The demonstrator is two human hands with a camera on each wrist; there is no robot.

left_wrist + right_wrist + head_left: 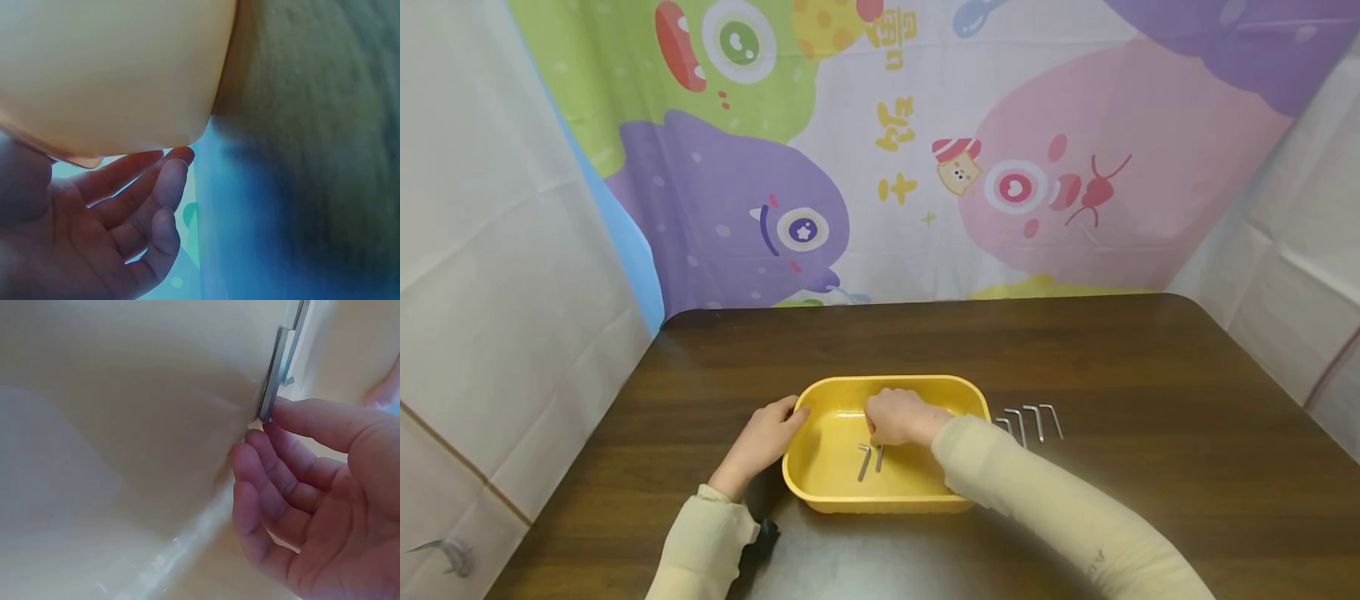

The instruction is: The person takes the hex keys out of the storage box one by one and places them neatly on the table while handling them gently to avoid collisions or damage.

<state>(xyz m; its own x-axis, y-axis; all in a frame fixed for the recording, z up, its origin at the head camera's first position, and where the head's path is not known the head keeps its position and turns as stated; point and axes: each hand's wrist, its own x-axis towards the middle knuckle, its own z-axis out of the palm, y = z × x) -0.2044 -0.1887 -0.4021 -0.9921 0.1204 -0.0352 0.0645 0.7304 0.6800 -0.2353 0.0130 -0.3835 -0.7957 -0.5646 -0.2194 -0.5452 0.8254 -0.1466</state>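
A yellow plastic tray (823, 437) stands on the table. My left hand (767, 433) holds its left end, thumb over the rim and fingers under the outer wall; in the left wrist view the tray wall (125, 81) fills the upper left. My right hand (901, 417) reaches down inside the tray. In the right wrist view its thumb and index finger pinch the end of a silver hex key (274, 378), the other fingers loosely bent. Another hex key (301, 322) lies beside that one. From the head, the left of the two keys (864, 463) shows whole; my hand partly covers the other (880, 458).
Several more hex keys (1039, 423) lie in a row on the dark wooden table (1135, 367), just right of the tray. My right sleeve (1045, 492) crosses the tray's right end. A cartoon-printed cloth (895, 250) hangs behind the table, with pale walls at both sides.
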